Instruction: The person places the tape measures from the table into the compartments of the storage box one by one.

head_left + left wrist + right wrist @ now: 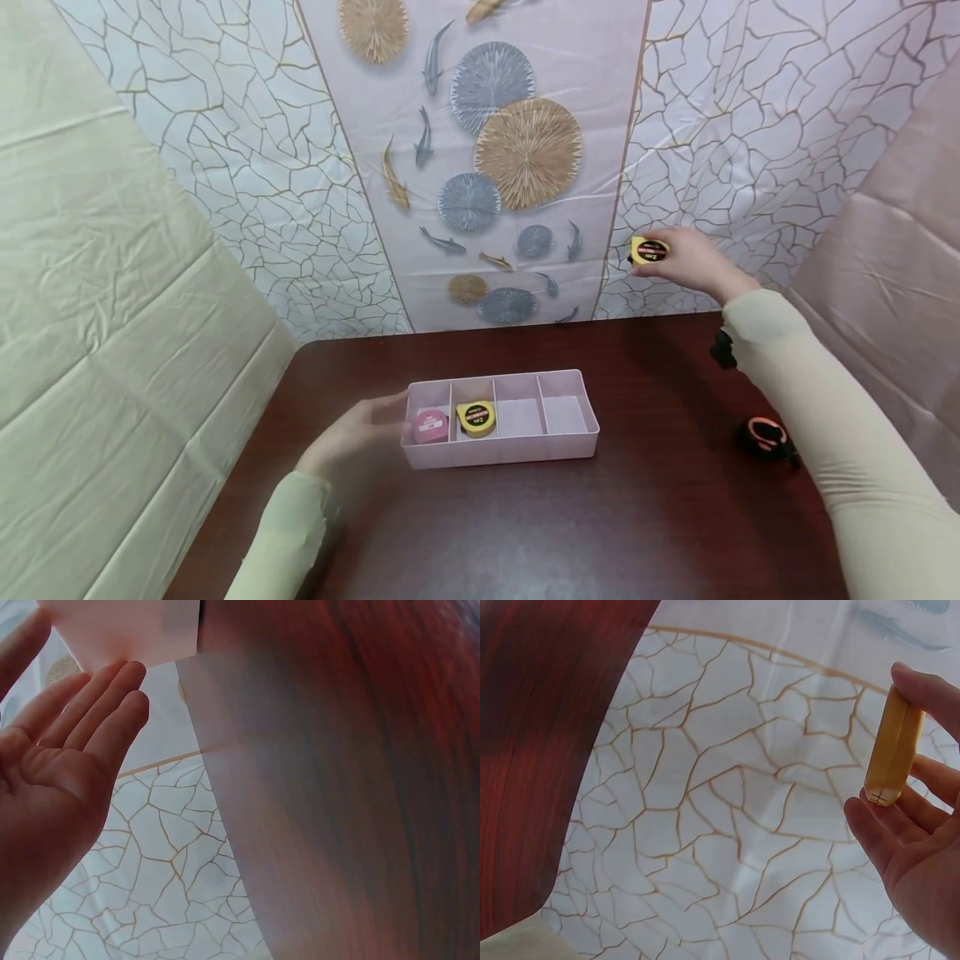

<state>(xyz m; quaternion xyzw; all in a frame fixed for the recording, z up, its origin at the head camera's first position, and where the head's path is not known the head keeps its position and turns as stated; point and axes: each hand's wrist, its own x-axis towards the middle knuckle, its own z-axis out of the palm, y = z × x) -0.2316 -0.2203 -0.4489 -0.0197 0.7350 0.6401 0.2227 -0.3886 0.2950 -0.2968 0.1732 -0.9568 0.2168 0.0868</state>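
Note:
My right hand pinches a yellow tape measure between thumb and fingers, raised above the table's back right part. The right wrist view shows the yellow tape measure edge-on in the fingers. At the left end of a pale pink divided tray, my left hand touches the wall with fingers stretched out. In the left wrist view, the left hand shows its palm beside the tray. A pink tape measure lies in the leftmost compartment, and a second yellow tape measure in the one beside it.
A black and orange tape measure lies on the dark wooden table at the right, near my right forearm. A patterned cloth hangs behind the table's back edge. Plain cloths stand at both sides.

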